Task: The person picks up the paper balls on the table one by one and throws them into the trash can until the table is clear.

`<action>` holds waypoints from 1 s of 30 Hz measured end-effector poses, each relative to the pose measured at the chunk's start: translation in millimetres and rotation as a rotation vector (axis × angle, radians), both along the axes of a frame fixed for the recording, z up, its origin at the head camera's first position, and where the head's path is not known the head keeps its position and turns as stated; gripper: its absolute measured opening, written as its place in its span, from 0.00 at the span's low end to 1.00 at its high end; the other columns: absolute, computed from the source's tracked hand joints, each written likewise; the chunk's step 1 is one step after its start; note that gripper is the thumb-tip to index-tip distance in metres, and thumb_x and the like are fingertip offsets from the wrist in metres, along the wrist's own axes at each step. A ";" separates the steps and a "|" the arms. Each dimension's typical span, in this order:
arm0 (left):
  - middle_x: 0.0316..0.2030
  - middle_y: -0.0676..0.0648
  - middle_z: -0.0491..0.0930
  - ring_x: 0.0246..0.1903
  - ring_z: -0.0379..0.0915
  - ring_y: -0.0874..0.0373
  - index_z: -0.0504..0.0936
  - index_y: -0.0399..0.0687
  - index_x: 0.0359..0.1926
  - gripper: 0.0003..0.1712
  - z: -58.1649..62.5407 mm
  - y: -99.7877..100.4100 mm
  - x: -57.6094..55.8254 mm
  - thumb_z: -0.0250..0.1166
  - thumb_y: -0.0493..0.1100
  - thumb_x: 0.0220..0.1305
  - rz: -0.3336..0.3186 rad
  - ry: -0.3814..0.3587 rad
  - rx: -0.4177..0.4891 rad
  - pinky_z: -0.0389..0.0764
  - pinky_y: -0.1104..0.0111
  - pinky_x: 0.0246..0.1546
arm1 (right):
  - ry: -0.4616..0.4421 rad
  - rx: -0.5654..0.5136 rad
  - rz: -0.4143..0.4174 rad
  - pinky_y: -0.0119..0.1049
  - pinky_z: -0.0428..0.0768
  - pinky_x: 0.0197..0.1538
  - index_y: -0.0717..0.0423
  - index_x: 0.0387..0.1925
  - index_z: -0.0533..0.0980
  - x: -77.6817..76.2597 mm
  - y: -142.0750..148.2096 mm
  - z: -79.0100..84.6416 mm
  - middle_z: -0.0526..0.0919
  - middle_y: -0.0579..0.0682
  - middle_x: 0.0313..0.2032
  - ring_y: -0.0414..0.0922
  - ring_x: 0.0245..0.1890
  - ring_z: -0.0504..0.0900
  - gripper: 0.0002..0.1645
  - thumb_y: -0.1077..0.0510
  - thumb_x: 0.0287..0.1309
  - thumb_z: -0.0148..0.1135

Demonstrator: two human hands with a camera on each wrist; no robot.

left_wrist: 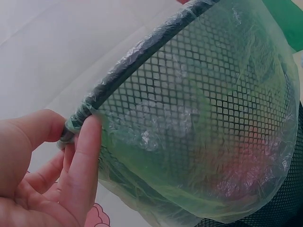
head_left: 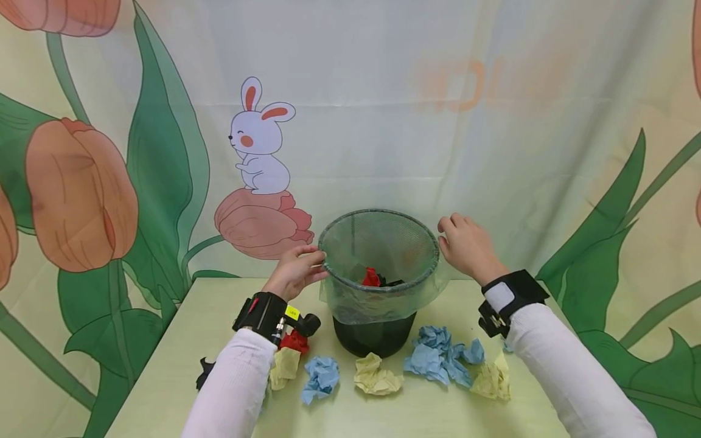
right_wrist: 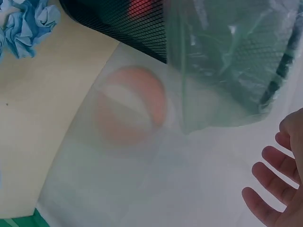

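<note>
A dark mesh wastebasket (head_left: 375, 337) stands on the table, lined with a thin translucent green trash bag (head_left: 372, 310) folded over its rim. My left hand (head_left: 296, 271) is at the left side of the rim. In the left wrist view, its thumb and fingers pinch the bag's edge on the rim (left_wrist: 137, 56). Close to the right side of the rim is my right hand (head_left: 471, 246). The right wrist view shows its fingers (right_wrist: 272, 182) loosely bent and apart from the bag, holding nothing. Crumpled red paper (head_left: 371, 277) and something black lie inside the wastebasket.
Crumpled blue paper (head_left: 322, 378), yellow paper (head_left: 376, 376) and red paper (head_left: 296, 342) lie on the table (head_left: 339, 420) before the wastebasket. Several blue and yellow balls gather at right. A black piece (head_left: 204, 372) is by my left sleeve. A printed curtain (head_left: 372, 134) hangs behind.
</note>
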State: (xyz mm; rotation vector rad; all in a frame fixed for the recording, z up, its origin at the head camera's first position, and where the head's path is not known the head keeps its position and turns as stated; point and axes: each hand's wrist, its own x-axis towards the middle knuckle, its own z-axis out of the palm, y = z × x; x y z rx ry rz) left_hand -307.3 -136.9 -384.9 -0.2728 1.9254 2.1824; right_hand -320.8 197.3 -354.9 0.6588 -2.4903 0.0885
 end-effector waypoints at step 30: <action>0.44 0.43 0.68 0.33 0.70 0.58 0.62 0.42 0.61 0.26 -1.1 1.0 -0.9 0.57 0.38 0.64 0.007 -0.004 -0.003 0.82 0.72 0.35 | -0.045 0.031 0.044 0.36 0.71 0.25 0.55 0.36 0.76 36.9 36.4 -75.6 0.75 0.53 0.32 0.48 0.28 0.71 0.08 0.57 0.54 0.63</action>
